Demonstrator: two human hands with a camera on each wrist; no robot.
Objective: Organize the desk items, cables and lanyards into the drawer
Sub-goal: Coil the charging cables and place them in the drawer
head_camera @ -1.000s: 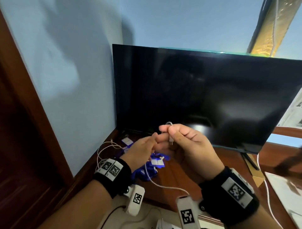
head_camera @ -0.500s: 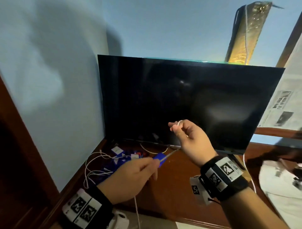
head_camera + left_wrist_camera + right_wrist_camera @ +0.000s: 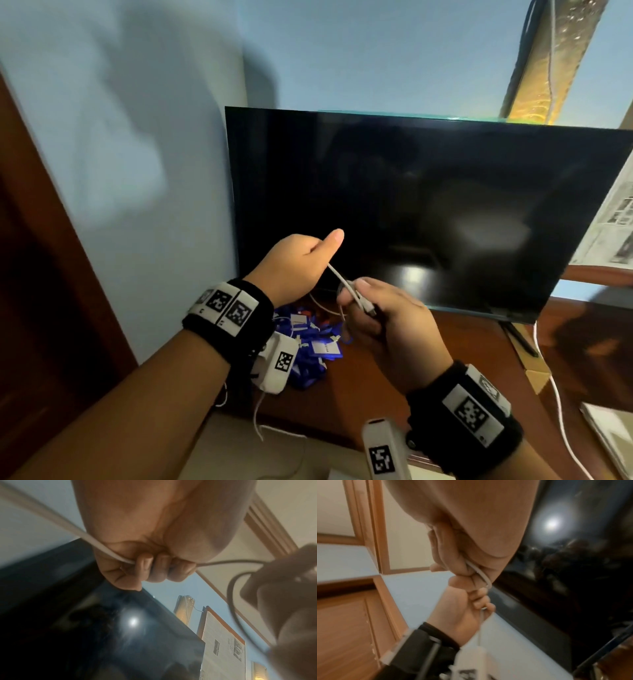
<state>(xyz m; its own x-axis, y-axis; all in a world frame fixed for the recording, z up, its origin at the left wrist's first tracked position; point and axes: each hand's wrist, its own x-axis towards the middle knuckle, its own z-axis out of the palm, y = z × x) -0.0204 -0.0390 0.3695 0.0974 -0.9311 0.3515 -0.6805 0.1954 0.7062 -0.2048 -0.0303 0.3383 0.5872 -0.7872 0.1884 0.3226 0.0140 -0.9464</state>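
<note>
While both hands hover above the table [image 3: 394, 383] in front of the dark monitor [image 3: 428, 205], a white cable [image 3: 334, 274] runs taut between them, its long axis slanting from upper left down to lower right. The left hand [image 3: 298, 263] has its fingers curled round the cable with the thumb stuck out; the right hand [image 3: 387, 325] pinches the loops and the plug end, which points down-right past its grip. Below the left grip lies a heap of blue lanyards [image 3: 308, 346]. Half a second ago the hands were wider apart, the right one higher; now it sits lower, close to the left.
</note>
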